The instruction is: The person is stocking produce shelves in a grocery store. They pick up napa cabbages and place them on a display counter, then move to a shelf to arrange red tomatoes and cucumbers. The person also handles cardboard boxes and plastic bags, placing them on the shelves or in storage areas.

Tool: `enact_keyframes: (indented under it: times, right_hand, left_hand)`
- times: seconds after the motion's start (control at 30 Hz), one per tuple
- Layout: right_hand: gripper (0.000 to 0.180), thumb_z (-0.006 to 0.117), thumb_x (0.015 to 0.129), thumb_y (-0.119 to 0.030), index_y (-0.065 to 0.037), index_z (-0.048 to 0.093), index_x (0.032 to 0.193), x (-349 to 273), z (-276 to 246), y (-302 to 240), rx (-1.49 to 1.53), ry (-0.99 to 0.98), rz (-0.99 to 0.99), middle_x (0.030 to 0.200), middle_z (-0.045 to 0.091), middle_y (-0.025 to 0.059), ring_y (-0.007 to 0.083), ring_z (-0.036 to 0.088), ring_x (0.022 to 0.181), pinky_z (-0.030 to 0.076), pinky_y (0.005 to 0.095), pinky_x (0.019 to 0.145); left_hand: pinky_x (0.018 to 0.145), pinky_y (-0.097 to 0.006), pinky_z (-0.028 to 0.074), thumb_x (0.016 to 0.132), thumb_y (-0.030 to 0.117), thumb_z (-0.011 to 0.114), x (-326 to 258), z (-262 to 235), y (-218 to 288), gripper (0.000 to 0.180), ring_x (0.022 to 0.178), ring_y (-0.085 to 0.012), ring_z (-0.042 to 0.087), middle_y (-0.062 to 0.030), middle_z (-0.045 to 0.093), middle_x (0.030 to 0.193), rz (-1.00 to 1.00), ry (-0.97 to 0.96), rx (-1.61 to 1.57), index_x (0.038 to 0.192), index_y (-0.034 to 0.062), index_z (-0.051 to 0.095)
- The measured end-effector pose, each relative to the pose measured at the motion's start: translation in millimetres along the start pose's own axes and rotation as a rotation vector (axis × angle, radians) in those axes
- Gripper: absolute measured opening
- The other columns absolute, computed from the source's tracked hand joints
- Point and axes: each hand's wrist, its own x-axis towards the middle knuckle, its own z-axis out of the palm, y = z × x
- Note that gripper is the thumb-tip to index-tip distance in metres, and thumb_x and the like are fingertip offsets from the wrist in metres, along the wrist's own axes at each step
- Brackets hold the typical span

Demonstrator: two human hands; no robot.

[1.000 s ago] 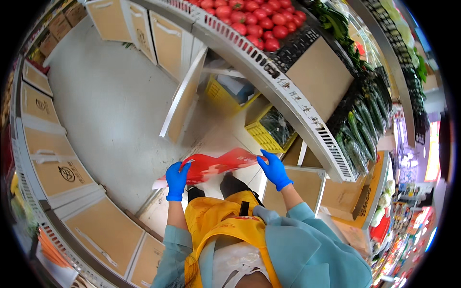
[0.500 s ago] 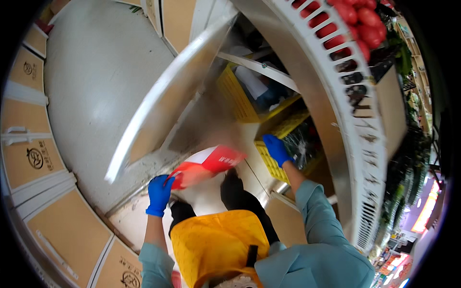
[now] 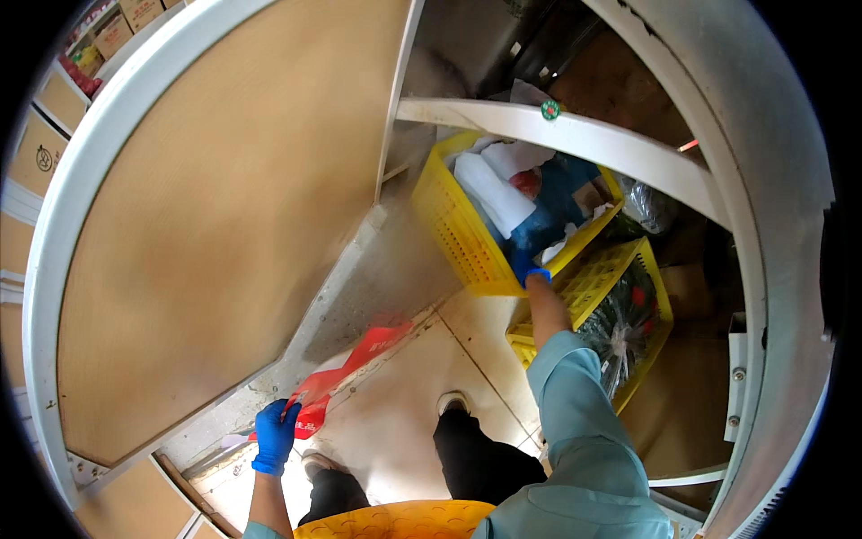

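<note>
While the left hand (image 3: 275,437), in a blue glove, pinches the corner of a red plastic bag (image 3: 346,375) with fingers closed on it, the bag hangs out low over the pale floor (image 3: 422,395) beside the open cabinet door (image 3: 215,234). Reaching forward under the white shelf rail (image 3: 575,130), the right hand (image 3: 528,268) (also blue-gloved) sits at the near rim of the upper yellow crate (image 3: 458,229); its fingers curl over the edge, but I cannot tell how firmly they grip. Inside that crate lie white wrapped bundles (image 3: 492,190) and blue material (image 3: 557,202). Just beside and below it stands a second yellow crate (image 3: 651,287) holding dark greens in clear wrap (image 3: 615,328). A yellow apron (image 3: 404,521) shows at the lower edge.
</note>
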Motion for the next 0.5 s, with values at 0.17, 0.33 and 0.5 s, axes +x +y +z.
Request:
enact_keyframes:
  times: [0.17, 0.33, 0.5]
  right_hand:
    - [0.047, 0.053, 0.087, -0.027, -0.006, 0.041, 0.127, -7, 1, -19, 0.036, -0.069, 0.019, 0.121, 0.049, 0.0095, 0.0221, 0.047, 0.109, 0.038, 0.0317, 0.092]
    - [0.046, 0.055, 0.086, -0.033, -0.006, 0.047, 0.122, -12, -14, -43, 0.105, -0.207, 0.055, 0.117, 0.054, 0.0115, 0.0241, 0.051, 0.106, 0.04, 0.0328, 0.089]
    - [0.045, 0.057, 0.083, -0.04, -0.007, 0.056, 0.114, -48, -44, -78, -0.443, -0.253, -0.117, 0.107, 0.061, 0.0147, 0.027, 0.057, 0.1, 0.044, 0.035, 0.083]
  left_hand:
    - [0.058, -0.033, 0.045, 0.076, 0.013, 0.067, -13, 24, 2, 0.013, 0.064, -0.0308, 0.059, -0.0172, 0.061, 0.072, 0.033, 0.115, -0.007, 0.078, 0.0003, 0.063]
    - [0.059, -0.034, 0.047, 0.075, 0.015, 0.068, -32, 52, 1, 0.014, 0.067, -0.033, 0.061, -0.0172, 0.063, 0.075, 0.086, 0.105, 0.002, 0.08, 0.0018, 0.065]
    - [0.059, -0.036, 0.047, 0.075, 0.018, 0.068, -44, 61, 10, 0.015, 0.067, -0.0332, 0.06, -0.0169, 0.063, 0.075, 0.103, 0.049, 0.026, 0.08, 0.0039, 0.066]
